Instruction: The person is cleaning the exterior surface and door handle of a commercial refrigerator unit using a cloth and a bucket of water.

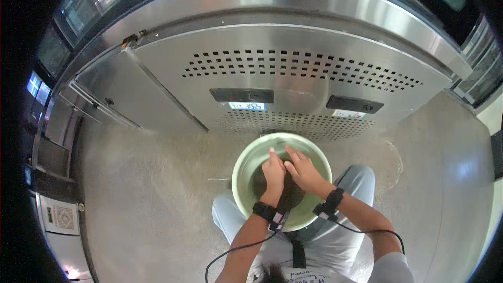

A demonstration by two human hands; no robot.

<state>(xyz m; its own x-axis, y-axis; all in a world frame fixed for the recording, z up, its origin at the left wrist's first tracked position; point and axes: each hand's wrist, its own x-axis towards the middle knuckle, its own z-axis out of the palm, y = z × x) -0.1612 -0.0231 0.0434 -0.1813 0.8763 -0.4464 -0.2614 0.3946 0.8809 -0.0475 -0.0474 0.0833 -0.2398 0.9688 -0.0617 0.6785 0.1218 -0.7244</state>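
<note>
A pale green round basin (243, 173) stands between my knees, with a dark mass in its bottom that I cannot make out. Over that mass, inside the rim, are both hands, close beside each other. My left hand (274, 171) has its index finger stretched forward and the other fingers curled; whether it holds anything is hidden. My right hand (304, 171) is spread, fingers apart, its thumb near the left hand's fingers, and nothing shows in it. Each wrist wears a black strap with a small device and a cable.
A stainless steel cabinet front (165, 55) with rows of square vents and black handle plates rises just beyond the basin. To its left is another steel panel (137, 94). Smooth grey floor (129, 204) lies around me. A white unit (61, 216) stands at the far left.
</note>
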